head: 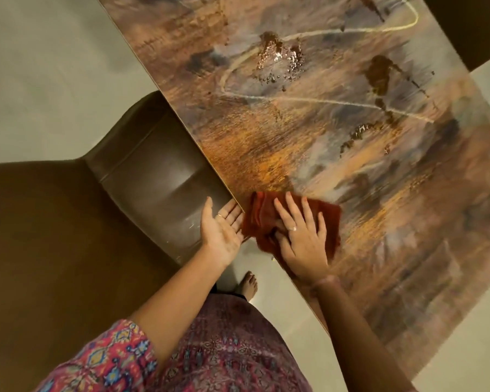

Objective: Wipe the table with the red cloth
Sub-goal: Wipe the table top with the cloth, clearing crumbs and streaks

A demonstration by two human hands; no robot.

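The red cloth [262, 215] lies bunched at the near edge of the glossy table [309, 137], whose top is patterned in brown, orange and grey. My right hand [300, 236] presses flat on the cloth with its fingers spread. My left hand [224, 229] is held palm up, fingers straight, just below the table's edge beside the cloth and holds nothing. Dark brown spills and crumbs [280, 58] sit further out on the table, with another brown patch [379, 77] to their right.
A brown leather chair [153, 171] stands pushed against the table's left edge, its back to the lower left. A dark object [470, 26] fills the top right corner. Pale floor [40, 80] surrounds the table, and my bare foot [248, 284] is on it.
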